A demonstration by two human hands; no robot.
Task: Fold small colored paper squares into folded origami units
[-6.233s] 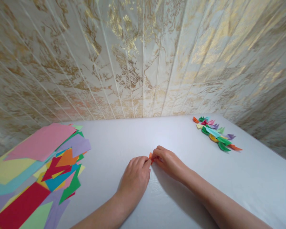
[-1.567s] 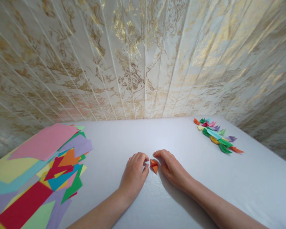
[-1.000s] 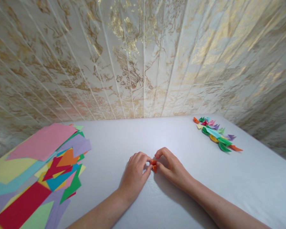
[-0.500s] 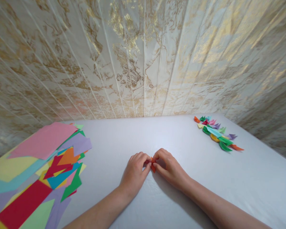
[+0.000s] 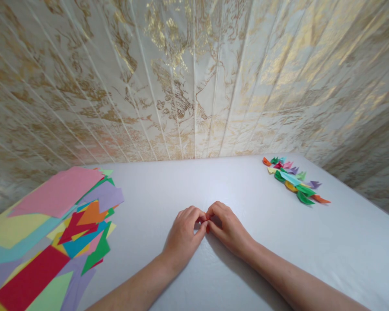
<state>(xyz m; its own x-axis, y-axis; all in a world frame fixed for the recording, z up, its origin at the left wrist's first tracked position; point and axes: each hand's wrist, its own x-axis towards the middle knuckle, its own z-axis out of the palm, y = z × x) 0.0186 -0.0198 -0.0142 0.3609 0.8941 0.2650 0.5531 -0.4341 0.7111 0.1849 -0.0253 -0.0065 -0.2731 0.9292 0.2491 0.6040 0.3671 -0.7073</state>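
My left hand (image 5: 183, 235) and my right hand (image 5: 228, 227) meet at the middle of the white table (image 5: 246, 259), fingertips pinched together. Between them sits a small folded orange paper piece (image 5: 208, 223), almost wholly hidden by the fingers; only a sliver of orange shows. Both hands rest low on the tabletop with curled fingers closed on the piece.
A loose stack of coloured paper sheets (image 5: 52, 224) covers the table's left side. A pile of small folded paper pieces (image 5: 293, 181) in several colours lies at the far right. A gold-patterned wall (image 5: 194, 77) rises behind the table.
The orange piece lay free between my hands 1.6 s ago. Both hands have since closed in on it and pinch it, hiding most of it.
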